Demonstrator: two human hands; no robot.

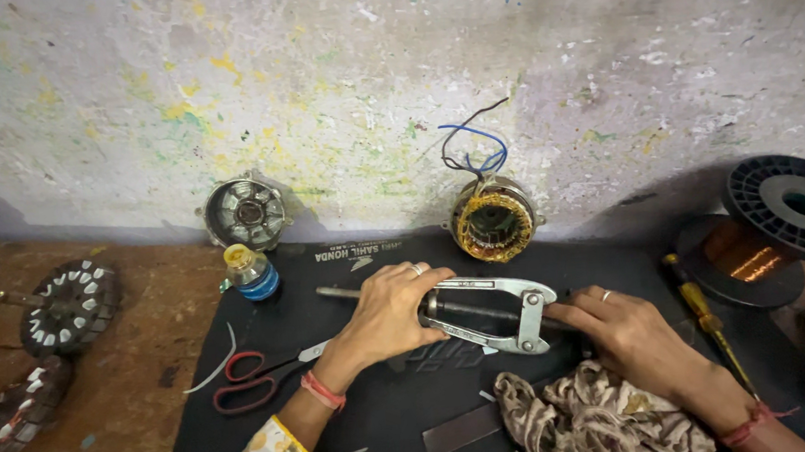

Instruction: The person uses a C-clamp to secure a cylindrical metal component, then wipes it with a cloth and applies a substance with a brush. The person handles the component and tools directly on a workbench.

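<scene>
My left hand [385, 314] is closed over the left end of a metal puller tool [493, 309], whose silver arms frame a dark shaft running left to right. The shaft's thin end [334, 293] sticks out past my left fingers. My right hand [622, 329] grips the right end of the same tool, just above a crumpled patterned cloth [586, 416]. Both hands hold the tool just over a black mat [387, 416].
A wound stator [493, 222] with loose wires and a metal motor housing [246, 211] lean on the wall. Red-handled scissors [248, 378], a small bottle [251, 271], a yellow screwdriver [701, 314], a copper wire spool [762, 239] and rotor parts [68, 304] lie around.
</scene>
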